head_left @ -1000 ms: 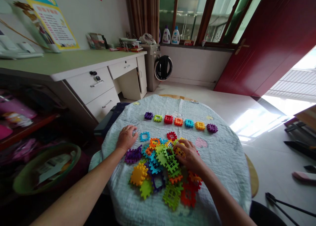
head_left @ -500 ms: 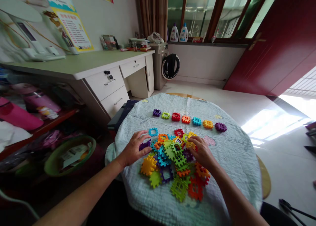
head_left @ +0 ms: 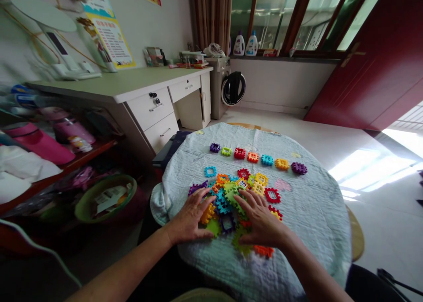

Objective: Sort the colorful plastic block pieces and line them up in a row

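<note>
A loose heap of colourful plastic interlocking tiles lies on the cloth-covered round table (head_left: 307, 231). My left hand (head_left: 189, 218) rests at the heap's left side with fingers spread, over an orange tile (head_left: 208, 214) and a lime green tile (head_left: 214, 227). On the right, my right hand (head_left: 261, 218) spreads over green tiles, partly hiding them and a red-orange tile (head_left: 264, 251). Near its fingertips are a yellow tile (head_left: 258, 188) and a red tile (head_left: 272, 195). Beyond the heap, several small stacks run in a row, from a purple stack (head_left: 214, 148) to another purple stack (head_left: 299, 168).
A desk (head_left: 132, 82) with drawers stands at the back left, beside a washing machine (head_left: 220, 86) with its door open. To the left are a shelf with pink bottles (head_left: 42, 143) and a green-rimmed bin (head_left: 105, 200). A red door (head_left: 360, 77) is at the right.
Both hands have come nearer to me, from the heap's far sides onto its near part. The red tile at the right and the purple tile at the left now show uncovered. The view has shifted slightly.
</note>
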Tool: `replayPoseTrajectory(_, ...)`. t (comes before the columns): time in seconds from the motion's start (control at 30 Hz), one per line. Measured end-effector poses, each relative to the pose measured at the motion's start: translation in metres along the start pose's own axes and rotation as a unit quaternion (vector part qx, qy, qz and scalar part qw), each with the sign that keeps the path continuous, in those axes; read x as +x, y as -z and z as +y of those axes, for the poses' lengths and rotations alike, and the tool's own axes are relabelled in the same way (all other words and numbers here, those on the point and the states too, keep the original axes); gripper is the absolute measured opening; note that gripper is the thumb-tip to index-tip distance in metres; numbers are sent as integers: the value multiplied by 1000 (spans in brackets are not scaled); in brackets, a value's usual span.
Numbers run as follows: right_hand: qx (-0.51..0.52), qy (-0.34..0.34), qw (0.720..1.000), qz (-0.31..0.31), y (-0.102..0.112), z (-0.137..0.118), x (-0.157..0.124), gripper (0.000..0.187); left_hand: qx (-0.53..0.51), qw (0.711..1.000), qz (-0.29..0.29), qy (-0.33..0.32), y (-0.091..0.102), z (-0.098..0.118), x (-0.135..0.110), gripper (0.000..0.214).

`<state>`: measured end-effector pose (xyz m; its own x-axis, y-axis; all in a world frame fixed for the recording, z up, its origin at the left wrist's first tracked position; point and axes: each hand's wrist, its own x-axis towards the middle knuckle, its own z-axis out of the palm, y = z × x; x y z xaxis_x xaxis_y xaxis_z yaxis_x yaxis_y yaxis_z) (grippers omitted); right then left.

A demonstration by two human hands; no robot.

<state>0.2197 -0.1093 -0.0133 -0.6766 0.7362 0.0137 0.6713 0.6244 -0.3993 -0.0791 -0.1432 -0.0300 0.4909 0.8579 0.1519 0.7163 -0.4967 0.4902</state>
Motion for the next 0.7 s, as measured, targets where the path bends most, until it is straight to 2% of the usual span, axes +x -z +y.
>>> replayPoseTrajectory(0.13, -19, -19, 1000, -7, -8, 0, 2, 116, 24, 999, 3, 27, 1, 0, -1, 87)
replayPoseTrajectory(0.33, -23, -36, 996, 74, -11, 8, 6, 92, -2, 999, 33, 44, -1, -4, -1, 65)
replayPoseTrajectory(0.57, -30, -45, 993, 108, -8, 6, 12, 71, -18, 992, 104, 66, -11, -1, 19, 55)
replayPoseTrajectory(0.63, -31, -43, 992, 115, -5, 3, 12, 69, -27, 990, 119, 71, -10, 1, 23, 51)
replayPoseTrajectory(0.7, -29, -32, 993, 109, -3, -2, 10, 75, -46, 988, 126, 77, -7, 3, 26, 49)
